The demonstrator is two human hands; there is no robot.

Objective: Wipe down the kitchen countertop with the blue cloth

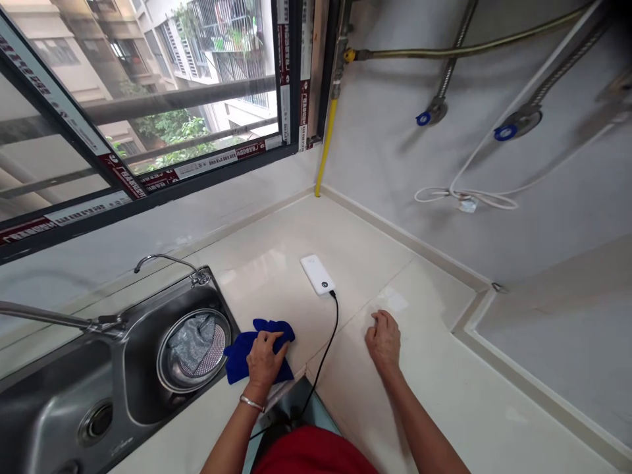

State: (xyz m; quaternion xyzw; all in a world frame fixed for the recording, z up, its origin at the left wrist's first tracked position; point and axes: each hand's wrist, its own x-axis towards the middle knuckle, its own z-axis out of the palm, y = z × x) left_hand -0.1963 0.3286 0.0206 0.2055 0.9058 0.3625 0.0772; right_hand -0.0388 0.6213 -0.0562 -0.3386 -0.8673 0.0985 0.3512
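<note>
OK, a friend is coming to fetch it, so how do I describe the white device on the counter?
Right of the double-bowl steel sink is a glossy cream countertop. On it, beyond the bright blue cloth under the left hand, lies a flat white rectangular slab. Unlike the crumpled cloth, it is smooth, with a black cable plugged into one end.

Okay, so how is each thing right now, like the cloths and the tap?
Blue cloth: crumpled, under left hand
Grey cloth: bunched up in bowl
Small tap: not running
White box: lying flat
Black cable: plugged into box
White cord: looped up
Right hand: curled, on counter
</note>
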